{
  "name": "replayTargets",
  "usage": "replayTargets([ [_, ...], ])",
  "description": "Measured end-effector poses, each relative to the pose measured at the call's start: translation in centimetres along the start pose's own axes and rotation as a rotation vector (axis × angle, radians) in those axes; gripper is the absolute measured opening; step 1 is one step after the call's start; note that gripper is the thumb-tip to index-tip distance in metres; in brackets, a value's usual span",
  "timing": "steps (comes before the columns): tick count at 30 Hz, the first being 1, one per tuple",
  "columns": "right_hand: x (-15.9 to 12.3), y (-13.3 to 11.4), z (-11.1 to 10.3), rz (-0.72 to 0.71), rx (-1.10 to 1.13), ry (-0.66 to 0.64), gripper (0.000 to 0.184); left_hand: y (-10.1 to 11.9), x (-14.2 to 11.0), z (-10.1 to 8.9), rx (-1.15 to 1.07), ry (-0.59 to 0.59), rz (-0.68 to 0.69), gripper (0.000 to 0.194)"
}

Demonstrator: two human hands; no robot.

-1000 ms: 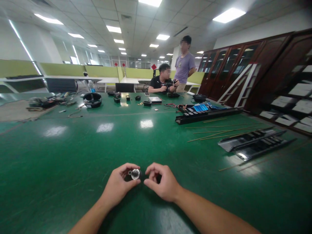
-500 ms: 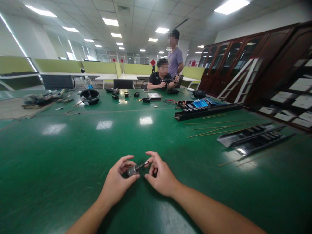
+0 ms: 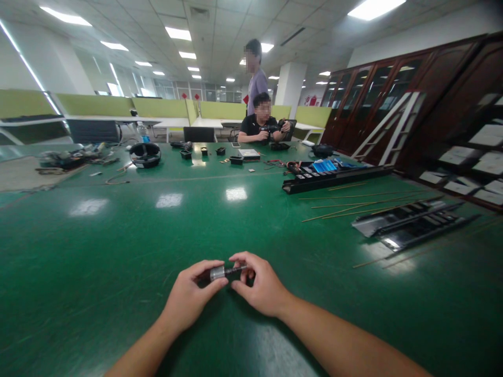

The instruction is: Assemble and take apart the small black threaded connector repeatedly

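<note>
My left hand (image 3: pixel 186 293) holds a small silver metal cylinder with a thin dark ridged shaft (image 3: pixel 217 273) between thumb and fingers, just above the green table. The shaft points right, lying nearly level. Around its far end are the half-curled fingers of my right hand (image 3: pixel 261 285). That hand's thumb and index finger stand apart, and the shaft tip reaches the curled fingers behind; whether they touch it I cannot tell.
The green table (image 3: pixel 129 235) spreads all round. Thin brass-coloured rods (image 3: pixel 341 213) and black metal channels (image 3: pixel 404 225) lie at right. Farther back are a long black rail (image 3: pixel 334 180), a round black object (image 3: pixel 145 155) and small black trays (image 3: pixel 236 160). Two people are beyond the table.
The cylinder has turned from tilted upward to nearly level, and its shaft has gone deeper between my right fingers. My right index finger has lowered. The standing person has moved left.
</note>
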State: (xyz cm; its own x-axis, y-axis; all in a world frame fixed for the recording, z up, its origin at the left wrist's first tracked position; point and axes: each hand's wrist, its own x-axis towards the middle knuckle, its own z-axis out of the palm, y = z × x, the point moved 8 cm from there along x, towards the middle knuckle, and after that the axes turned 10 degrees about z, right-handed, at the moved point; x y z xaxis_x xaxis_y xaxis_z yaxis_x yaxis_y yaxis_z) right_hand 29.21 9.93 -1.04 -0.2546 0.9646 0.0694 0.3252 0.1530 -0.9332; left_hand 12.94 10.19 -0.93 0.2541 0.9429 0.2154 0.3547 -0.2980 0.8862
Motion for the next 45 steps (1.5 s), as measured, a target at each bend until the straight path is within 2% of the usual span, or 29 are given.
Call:
replayTargets([
  [2,-0.1,-0.3,-0.1,-0.018,-0.006,0.005,0.038,0.0,0.0,0.1,0.009,-0.014,0.006,0.033],
  [7,-0.1,-0.5,-0.2,-0.015,0.014,0.014,0.035,0.5,0.1,0.1,0.046,-0.030,0.041,0.031],
  [15,-0.2,-1.1,-0.6,-0.059,-0.065,0.043,0.017,1.1,0.1,0.2,0.065,-0.046,0.106,0.028],
  [45,0.2,-1.1,-0.9,-0.052,-0.072,0.058,0.011,1.2,-0.1,0.4,0.162,-0.043,0.148,0.026],
])
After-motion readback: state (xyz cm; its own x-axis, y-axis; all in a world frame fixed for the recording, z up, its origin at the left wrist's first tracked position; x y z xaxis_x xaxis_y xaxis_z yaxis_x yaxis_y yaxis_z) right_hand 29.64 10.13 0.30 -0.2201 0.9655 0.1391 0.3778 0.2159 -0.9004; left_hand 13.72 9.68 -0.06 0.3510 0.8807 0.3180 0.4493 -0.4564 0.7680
